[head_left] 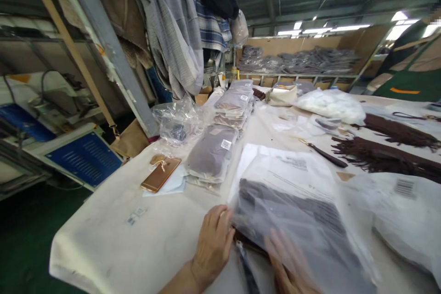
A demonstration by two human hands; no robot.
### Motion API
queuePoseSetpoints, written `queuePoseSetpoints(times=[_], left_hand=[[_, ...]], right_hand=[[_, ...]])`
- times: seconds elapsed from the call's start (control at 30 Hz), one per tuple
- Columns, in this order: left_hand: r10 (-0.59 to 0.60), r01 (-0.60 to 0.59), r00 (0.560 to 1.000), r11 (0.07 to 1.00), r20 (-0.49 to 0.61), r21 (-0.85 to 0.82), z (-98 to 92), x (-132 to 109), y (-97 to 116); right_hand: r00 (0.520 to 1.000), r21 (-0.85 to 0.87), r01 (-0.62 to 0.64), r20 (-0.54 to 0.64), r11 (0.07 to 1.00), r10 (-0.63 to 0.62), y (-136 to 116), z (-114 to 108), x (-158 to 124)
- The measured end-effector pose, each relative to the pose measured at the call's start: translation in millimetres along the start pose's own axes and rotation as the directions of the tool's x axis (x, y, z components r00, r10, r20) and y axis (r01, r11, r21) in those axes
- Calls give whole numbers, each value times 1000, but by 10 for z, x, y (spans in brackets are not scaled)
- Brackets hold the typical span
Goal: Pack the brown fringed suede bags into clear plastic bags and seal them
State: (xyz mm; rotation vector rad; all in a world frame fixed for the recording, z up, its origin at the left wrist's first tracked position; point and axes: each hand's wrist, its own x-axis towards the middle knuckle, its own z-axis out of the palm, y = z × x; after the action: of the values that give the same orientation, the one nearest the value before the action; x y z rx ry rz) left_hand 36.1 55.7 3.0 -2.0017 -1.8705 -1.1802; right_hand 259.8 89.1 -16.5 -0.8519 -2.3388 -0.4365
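Note:
A clear plastic bag with printed text lies on the white table, and a dark brown garment shows through it. My left hand grips the bag's near left edge, fingers curled on the plastic. My right hand is inside or under the bag's opening, seen blurred through the film, touching the dark garment.
Stacks of bagged dark garments stand behind. A copper phone lies to the left, dark fringed pieces and a dark-handled tool to the right. Another plastic bag is at right. Coats hang at the back. A person in green stands far right.

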Motion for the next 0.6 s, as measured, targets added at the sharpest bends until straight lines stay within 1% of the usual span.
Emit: queuePoseSetpoints(times=[0.03, 0.1, 0.2, 0.27, 0.37, 0.43, 0.6], left_hand=[[-67, 68, 998, 997, 16, -23, 46, 40, -46], [-138, 140, 990, 988, 28, -67, 158, 119, -111], [-186, 189, 982, 976, 37, -104, 293, 214, -148], [-196, 199, 980, 972, 35, -124, 332, 259, -149], [-182, 181, 983, 975, 5, -129, 329, 289, -157], [-152, 149, 988, 981, -15, -125, 304, 271, -173], [0, -4, 999, 994, -40, -108, 243, 106, -199]], right_hand=[[999, -55, 52, 8, 997, -52, 16, 31, 73], [996, -106, 81, 39, 991, -77, 49, 87, 170], [996, -99, 29, 87, 995, -20, 92, 162, 202], [996, -86, 11, 90, 996, -4, 120, 198, 189], [996, -73, 4, 92, 997, 3, 164, 220, 179], [994, -95, 5, 112, 995, 5, 196, 224, 193], [984, -206, 46, 175, 978, -9, 320, 299, 328]])
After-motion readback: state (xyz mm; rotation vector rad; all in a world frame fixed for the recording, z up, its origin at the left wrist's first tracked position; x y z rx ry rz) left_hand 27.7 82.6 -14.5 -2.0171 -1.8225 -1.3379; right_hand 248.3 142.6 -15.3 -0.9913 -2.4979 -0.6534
